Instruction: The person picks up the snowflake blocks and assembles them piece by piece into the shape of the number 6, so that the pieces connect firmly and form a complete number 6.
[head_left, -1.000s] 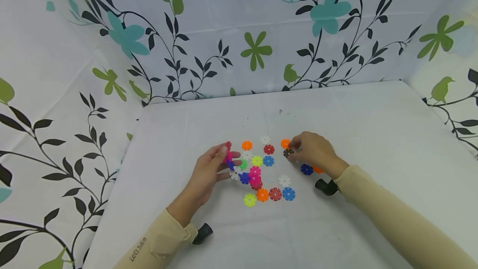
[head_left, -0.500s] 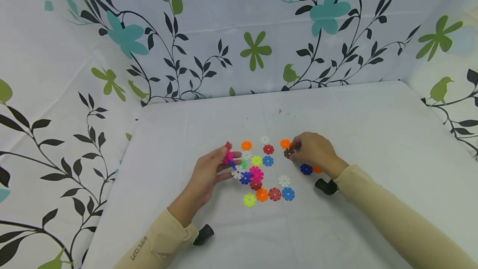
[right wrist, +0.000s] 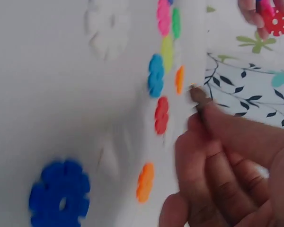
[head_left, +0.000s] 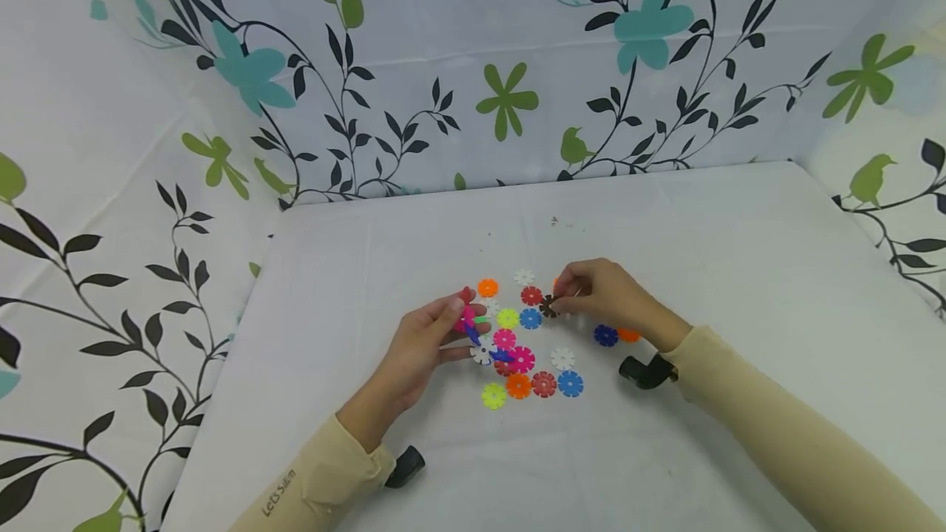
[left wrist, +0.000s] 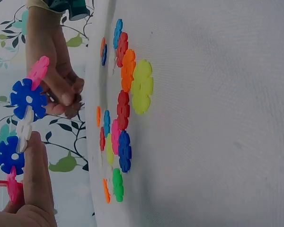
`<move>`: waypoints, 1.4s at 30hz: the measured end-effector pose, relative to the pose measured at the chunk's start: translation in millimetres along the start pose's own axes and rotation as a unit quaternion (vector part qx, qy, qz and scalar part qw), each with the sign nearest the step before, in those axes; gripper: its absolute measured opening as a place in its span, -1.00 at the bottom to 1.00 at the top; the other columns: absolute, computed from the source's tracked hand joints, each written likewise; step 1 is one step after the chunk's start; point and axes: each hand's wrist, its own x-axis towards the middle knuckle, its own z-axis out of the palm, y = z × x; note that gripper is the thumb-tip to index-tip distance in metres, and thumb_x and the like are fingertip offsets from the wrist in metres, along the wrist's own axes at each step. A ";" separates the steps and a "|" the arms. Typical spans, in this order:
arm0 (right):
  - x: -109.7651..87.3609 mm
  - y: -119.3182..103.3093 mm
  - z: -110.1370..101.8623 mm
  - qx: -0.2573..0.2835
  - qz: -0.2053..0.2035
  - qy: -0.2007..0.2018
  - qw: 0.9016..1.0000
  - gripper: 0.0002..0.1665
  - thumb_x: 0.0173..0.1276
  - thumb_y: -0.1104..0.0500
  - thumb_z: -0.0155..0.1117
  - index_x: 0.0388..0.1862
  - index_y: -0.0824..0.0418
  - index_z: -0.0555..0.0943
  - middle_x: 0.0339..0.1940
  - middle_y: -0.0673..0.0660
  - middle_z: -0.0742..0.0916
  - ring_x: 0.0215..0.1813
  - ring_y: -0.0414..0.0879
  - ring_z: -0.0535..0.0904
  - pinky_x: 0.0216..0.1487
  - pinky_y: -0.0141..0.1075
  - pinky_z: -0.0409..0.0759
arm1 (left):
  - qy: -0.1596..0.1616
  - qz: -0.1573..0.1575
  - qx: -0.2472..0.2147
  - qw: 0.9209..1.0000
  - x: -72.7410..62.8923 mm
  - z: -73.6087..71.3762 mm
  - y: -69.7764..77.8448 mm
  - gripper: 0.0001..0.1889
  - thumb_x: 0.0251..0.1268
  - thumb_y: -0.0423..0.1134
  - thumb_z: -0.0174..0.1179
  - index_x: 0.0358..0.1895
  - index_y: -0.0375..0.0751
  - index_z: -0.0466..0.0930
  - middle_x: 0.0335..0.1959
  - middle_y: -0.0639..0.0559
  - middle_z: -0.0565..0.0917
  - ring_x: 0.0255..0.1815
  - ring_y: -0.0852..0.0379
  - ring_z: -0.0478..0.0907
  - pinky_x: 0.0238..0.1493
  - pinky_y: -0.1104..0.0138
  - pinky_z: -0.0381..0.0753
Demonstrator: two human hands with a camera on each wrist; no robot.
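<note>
My left hand (head_left: pixel 421 339) holds up a chain of notched flower-shaped plastic discs (left wrist: pixel 28 99), pinching it at its red and pink end. Pink, blue and white pieces are slotted together along it, a pink disc (left wrist: pixel 39 71) at the far end. Between thumb and fingertips of my right hand (head_left: pixel 617 298) is a brown notched disc (head_left: pixel 548 307), raised off the table; the right wrist view shows this brown disc (right wrist: pixel 199 98) edge-on. The chain and the brown disc are apart. Under the chain, loose discs are partly hidden.
Loose discs lie flat on the white table (head_left: pixel 702 228): an orange disc (head_left: pixel 488 287), a yellow-green disc (head_left: pixel 494 396), a light blue disc (head_left: pixel 571 383), a dark blue disc (head_left: pixel 606 336) and several more. A patterned cloth (head_left: pixel 443 48) hangs behind the table.
My right hand has lifted the brown disc from its place beside an orange disc and moved left with it. My left hand has shifted slightly right and down with the chain.
</note>
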 end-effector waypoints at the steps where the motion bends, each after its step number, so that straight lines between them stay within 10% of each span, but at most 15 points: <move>1: 0.0 -3.5 1.3 0.026 -0.015 -0.005 1.000 -0.80 0.33 0.13 0.47 -0.11 0.15 0.72 -0.33 0.02 0.75 -0.26 -0.07 0.67 -0.18 -0.20 0.64 | -0.002 -0.001 -0.001 1.000 -0.2 0.5 -0.2 -0.47 0.56 0.02 0.08 0.39 -0.26 0.47 0.19 -0.23 0.65 0.16 -0.06 0.64 0.05 0.16 0.67; 6: -0.5 -21.4 6.5 0.126 -0.069 -0.018 0.989 -0.71 0.42 0.17 0.38 0.07 0.21 0.72 -0.14 0.07 0.81 -0.10 0.07 0.75 -0.02 -0.14 0.70 | -0.009 0.005 0.010 1.000 0.4 3.6 -1.8 -0.48 0.56 0.00 0.09 0.42 -0.22 0.46 0.21 -0.18 0.64 0.19 -0.05 0.62 0.04 0.15 0.68; 20: 5.0 -54.3 16.9 0.185 -0.088 0.031 0.978 -0.75 0.41 0.16 0.40 0.00 0.22 0.74 -0.12 0.08 0.80 -0.21 -0.05 0.75 -0.08 -0.18 0.71 | -0.025 0.026 0.026 0.999 1.6 8.7 0.8 -0.53 0.54 -0.11 0.15 0.42 -0.15 0.48 0.22 -0.10 0.65 0.24 -0.15 0.55 0.01 0.11 0.69; 42: 1.3 -68.5 22.2 0.165 -0.077 0.044 0.982 -0.75 0.38 0.12 0.44 -0.06 0.23 0.74 -0.26 0.05 0.81 -0.29 -0.08 0.76 -0.09 -0.17 0.71 | -0.007 0.066 0.059 0.996 -1.0 11.1 4.4 -0.59 0.47 -0.18 0.24 0.31 -0.15 0.60 0.17 -0.04 0.69 0.15 -0.04 0.64 -0.06 0.13 0.71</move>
